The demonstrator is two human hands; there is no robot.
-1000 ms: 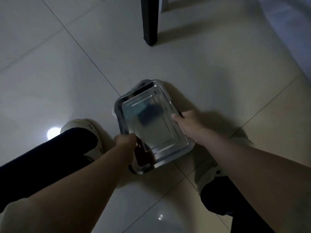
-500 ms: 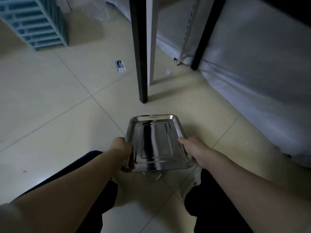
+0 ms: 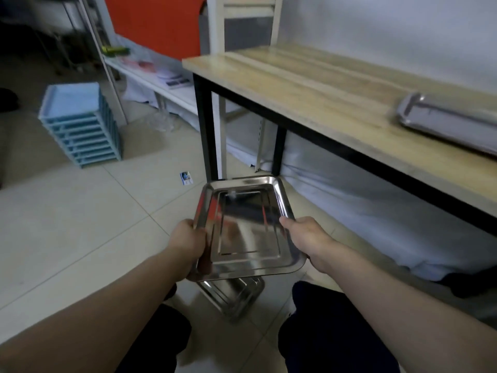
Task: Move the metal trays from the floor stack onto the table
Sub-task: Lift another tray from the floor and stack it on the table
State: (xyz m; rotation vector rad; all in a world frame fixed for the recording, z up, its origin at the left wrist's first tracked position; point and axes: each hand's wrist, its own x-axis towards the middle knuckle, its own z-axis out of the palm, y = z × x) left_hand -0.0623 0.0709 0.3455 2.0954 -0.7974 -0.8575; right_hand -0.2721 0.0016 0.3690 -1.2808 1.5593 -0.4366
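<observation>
We look down at our two bare forearms reaching forward over a pale tiled floor (image 3: 67, 227). Between them we hold a shiny metal tray (image 3: 247, 230), roughly level and lifted clear of the floor. Our left hand (image 3: 188, 243) has its grip pinching the tray's left rim, fingers curled under the edge. Our right hand (image 3: 306, 235) has its grip pinching the right rim, thumb lying along the top edge.

Directly beneath the held tray, on the floor between our dark-trousered knees, sits the rest of the tray stack (image 3: 234, 294), partly hidden.

To the right stands the counter (image 3: 309, 87), a light wooden top on black legs. Another metal tray (image 3: 443, 117) already lies on it near its right end, well apart from the one in our hands.

Farther left on the floor stands a stack of blue plastic trays (image 3: 80, 125). A small card (image 3: 186, 177) lies on the tiles near the counter's front leg. An orange panel (image 3: 156, 22) and a low white shelf (image 3: 150, 76) fill the background.
</observation>
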